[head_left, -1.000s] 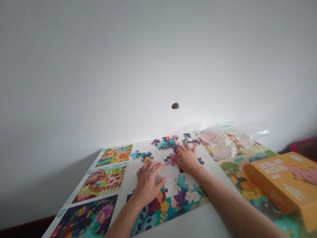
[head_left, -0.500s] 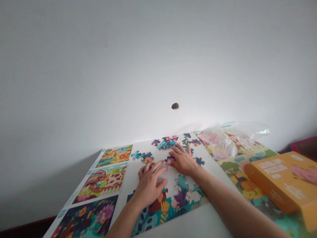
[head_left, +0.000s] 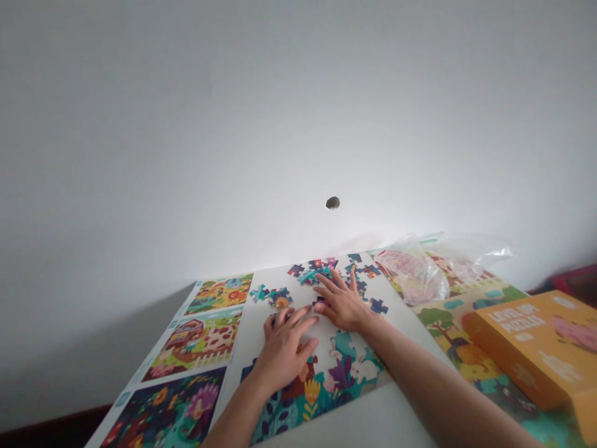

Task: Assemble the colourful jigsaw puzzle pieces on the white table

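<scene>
My left hand (head_left: 285, 351) rests palm down with its fingers apart, over the upper left of a partly joined jigsaw puzzle (head_left: 312, 392) showing rabbits, flowers and leaves. Loose puzzle pieces (head_left: 280, 297) lie just beyond its fingertips. To the right, my right hand (head_left: 342, 305) is spread flat among more loose pieces (head_left: 317, 274), its fingertips touching or hovering over the near side of that pile. A dark piece shows partly by its thumb. What lies beneath both palms is hidden.
Printed picture cards (head_left: 200, 342) line the left of the white table. At right are a crumpled clear plastic bag (head_left: 420, 274), an orange puzzle box (head_left: 536, 348) and a colourful animal sheet (head_left: 448, 330). A white wall with a small hole (head_left: 333, 203) rises behind.
The whole view has shifted slightly. My right hand has moved a little over the purple piece by its thumb, which now shows less. My left hand keeps nearly the same pose.
</scene>
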`<move>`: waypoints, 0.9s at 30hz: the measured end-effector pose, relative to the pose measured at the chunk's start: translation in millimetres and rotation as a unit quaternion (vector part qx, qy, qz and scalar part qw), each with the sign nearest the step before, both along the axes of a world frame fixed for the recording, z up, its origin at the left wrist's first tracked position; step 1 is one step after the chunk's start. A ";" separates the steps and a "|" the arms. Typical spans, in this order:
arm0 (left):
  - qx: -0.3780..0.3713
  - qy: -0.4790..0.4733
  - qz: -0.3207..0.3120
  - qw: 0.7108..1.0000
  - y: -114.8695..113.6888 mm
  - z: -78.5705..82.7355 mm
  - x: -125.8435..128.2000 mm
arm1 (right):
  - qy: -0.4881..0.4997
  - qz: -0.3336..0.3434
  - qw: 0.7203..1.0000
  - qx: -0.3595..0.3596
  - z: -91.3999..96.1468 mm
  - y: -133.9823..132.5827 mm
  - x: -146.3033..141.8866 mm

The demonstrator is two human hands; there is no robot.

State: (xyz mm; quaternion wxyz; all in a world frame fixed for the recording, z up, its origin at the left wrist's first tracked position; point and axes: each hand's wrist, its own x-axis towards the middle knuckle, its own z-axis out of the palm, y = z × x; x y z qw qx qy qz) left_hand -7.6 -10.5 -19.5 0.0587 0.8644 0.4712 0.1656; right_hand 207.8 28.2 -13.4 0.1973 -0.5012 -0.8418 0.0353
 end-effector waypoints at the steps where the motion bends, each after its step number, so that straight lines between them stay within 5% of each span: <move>1: -0.003 0.001 0.000 1.000 0.0 0.0 0.2 | 0.000 0.007 1.000 -0.013 -0.3 -0.1 0.2; 11: -0.013 0.013 0.017 1.000 -1.8 1.6 1.8 | 0.010 -0.002 1.000 -0.001 0.3 0.3 0.4; 16: -0.009 0.011 0.010 1.000 -0.6 -0.3 1.2 | -0.002 0.058 0.995 -0.081 3.2 -1.7 0.9; 20: -0.003 0.013 0.014 1.000 0.1 -1.8 0.4 | 0.009 0.089 0.994 -0.059 8.9 -4.7 -0.4; 23: -0.008 0.015 0.014 1.000 0.2 -2.3 0.1 | 0.008 0.048 0.999 -0.007 6.5 -3.9 -2.0; 27: -0.015 0.012 0.019 1.000 0.5 -2.7 -0.3 | 0.014 -0.089 0.995 0.029 -1.7 1.6 -1.7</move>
